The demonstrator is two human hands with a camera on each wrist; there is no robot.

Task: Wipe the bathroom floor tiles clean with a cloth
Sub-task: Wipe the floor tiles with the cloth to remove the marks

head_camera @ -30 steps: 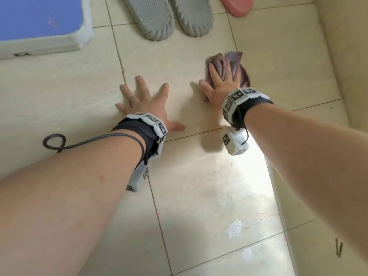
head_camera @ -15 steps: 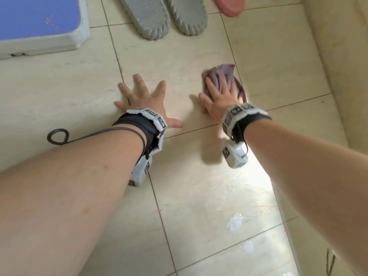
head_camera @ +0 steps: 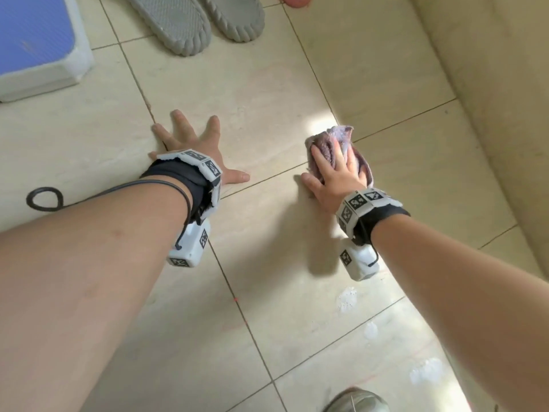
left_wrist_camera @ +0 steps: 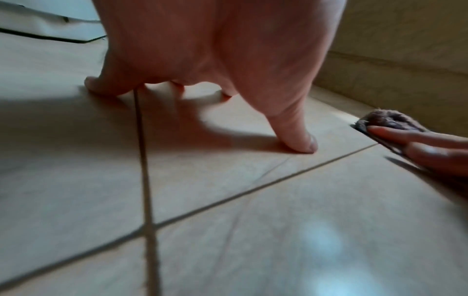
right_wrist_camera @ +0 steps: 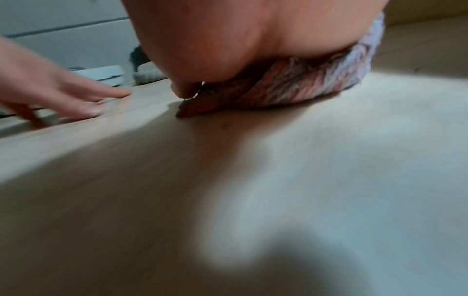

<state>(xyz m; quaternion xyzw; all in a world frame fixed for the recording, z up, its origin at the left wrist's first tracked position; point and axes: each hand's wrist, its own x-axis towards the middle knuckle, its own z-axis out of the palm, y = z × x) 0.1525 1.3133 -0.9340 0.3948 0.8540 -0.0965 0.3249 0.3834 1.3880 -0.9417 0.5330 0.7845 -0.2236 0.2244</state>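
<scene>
A crumpled purple cloth lies on the beige floor tiles, close to a grout line. My right hand lies flat on top of it with straight fingers and presses it to the floor; the cloth bulges out under my palm in the right wrist view, and shows as the cloth at the right edge of the left wrist view. My left hand is spread flat on the tile to the left, holding nothing, its thumb and fingertips down on the floor.
Grey slippers lie ahead at the top, a blue and white step at top left. A beige wall runs along the right. White smears mark the tiles near my right forearm. A shoe tip shows at the bottom.
My right hand has dragged the cloth back towards me and to the right, over the grout line. My left hand has stayed planted on the tile.
</scene>
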